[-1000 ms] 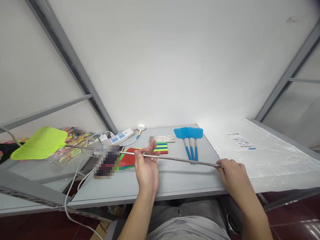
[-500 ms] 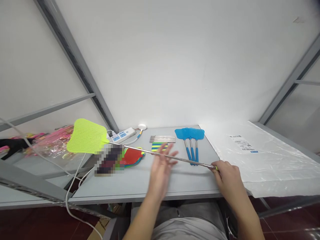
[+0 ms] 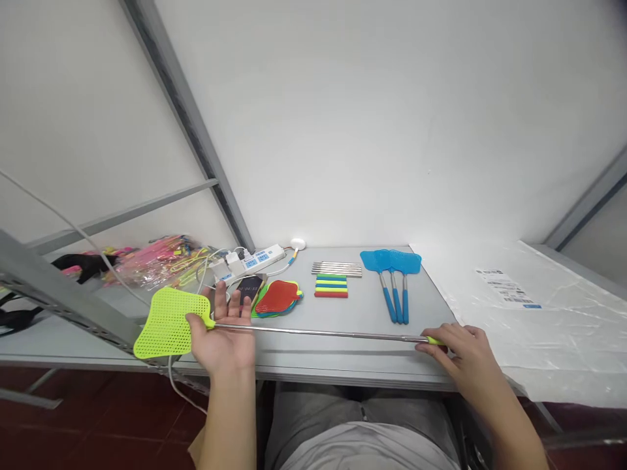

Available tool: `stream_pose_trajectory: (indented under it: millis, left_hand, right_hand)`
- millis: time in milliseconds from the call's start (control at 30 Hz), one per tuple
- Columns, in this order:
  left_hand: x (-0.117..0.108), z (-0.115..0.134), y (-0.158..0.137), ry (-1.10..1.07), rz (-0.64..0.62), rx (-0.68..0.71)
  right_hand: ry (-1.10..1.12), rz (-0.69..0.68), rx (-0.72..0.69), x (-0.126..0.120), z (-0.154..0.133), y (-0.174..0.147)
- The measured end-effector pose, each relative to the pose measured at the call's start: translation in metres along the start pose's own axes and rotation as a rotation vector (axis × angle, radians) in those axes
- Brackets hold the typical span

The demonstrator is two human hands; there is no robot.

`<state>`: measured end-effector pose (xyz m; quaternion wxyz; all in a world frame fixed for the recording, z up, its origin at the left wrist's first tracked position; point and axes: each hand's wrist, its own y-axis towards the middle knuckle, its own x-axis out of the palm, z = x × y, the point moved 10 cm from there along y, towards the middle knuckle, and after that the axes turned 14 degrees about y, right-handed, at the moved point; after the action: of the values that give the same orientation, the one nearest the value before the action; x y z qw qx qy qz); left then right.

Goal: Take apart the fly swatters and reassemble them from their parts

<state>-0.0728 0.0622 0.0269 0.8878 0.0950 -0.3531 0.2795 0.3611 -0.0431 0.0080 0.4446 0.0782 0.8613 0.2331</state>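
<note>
A yellow-green fly swatter (image 3: pixel 172 321) with an extended telescopic metal rod stretches across the front of the table. My right hand (image 3: pixel 458 349) is closed round its handle end at the right. Palm up, my left hand (image 3: pixel 226 339) lies under the rod beside the swatter head, its fingers stretched out and apart and the thumb by the head's edge. Behind the rod are several coloured handle tubes (image 3: pixel 331 286) in green, yellow, blue and red, and a row of metal rods (image 3: pixel 337 269). A pile of loose swatter heads (image 3: pixel 279 297), red on top, lies left of them.
Three blue fly swatters (image 3: pixel 394 281) lie side by side on the grey table (image 3: pixel 313 362). White plastic sheeting (image 3: pixel 490 326) covers the right side. A power strip (image 3: pixel 262 258), a dark digital clock (image 3: pixel 249 286), bagged pink items (image 3: pixel 157 261) and a shelf post (image 3: pixel 196 137) are at left.
My left hand has moved left along the rod to beside the swatter head. The swatter has come down lower and nearly level; my right hand still holds its handle.
</note>
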Motion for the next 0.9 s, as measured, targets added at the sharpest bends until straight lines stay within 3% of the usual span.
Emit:
stream_pose_trajectory:
  millis: [167,333,500,667,900]
  left_hand:
    - [0.018,-0.016,-0.018,-0.032,0.007,0.042]
    - [0.066,-0.08,-0.077,-0.018,-0.198,-0.13]
    - [0.089,-0.126,-0.118,0.011,-0.309,-0.284]
    - [0.098,-0.142,-0.14,0.033,-0.36,-0.372]
    - [0.119,-0.145,-0.175,0.079,-0.51,-0.415]
  right_hand:
    - [-0.024,0.039,-0.074,0.009,-0.025,0.005]
    - [-0.097,0.078,-0.076,0.035,-0.071,0.009]
    - [-0.231,0.101,0.023,0.031,-0.096,0.005]
    - [-0.251,0.064,0.111,0.036,-0.103,0.006]
    - [-0.004,-0.077,0.336,0.056,-0.088,0.012]
